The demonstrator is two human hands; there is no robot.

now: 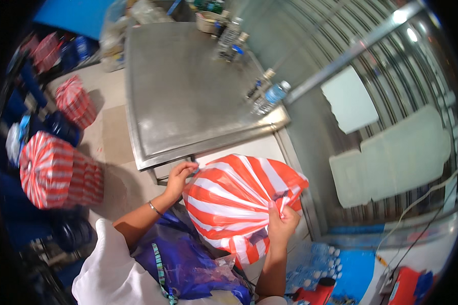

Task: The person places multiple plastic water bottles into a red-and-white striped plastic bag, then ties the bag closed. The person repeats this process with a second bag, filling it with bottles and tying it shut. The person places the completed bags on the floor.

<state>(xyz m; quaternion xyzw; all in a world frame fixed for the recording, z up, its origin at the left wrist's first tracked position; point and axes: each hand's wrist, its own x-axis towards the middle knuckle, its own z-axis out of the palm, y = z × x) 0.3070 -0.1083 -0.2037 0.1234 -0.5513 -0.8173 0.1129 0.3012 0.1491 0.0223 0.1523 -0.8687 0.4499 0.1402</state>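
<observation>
A full plastic bag with red and white stripes (229, 194) is in front of me, beside the near edge of a stainless steel table (183, 87). My right hand (282, 223) grips the bag's gathered top. My left hand (181, 179) is raised at the bag's left side, with thumb and fingertips close together by a small dark bit; whether it holds that bit cannot be told. A blue-purple plastic bag (187, 259) lies against my body, below the striped one. What the striped bag contains is hidden.
Tied striped bags (61, 171) stand on the floor at left, near large blue water bottles (72, 232). Clear plastic bottles (271, 99) line the table's right edge. A glass window with metal shutters (385, 95) is at right. Small water bottles (316, 263) and a red tool (316, 291) lie lower right.
</observation>
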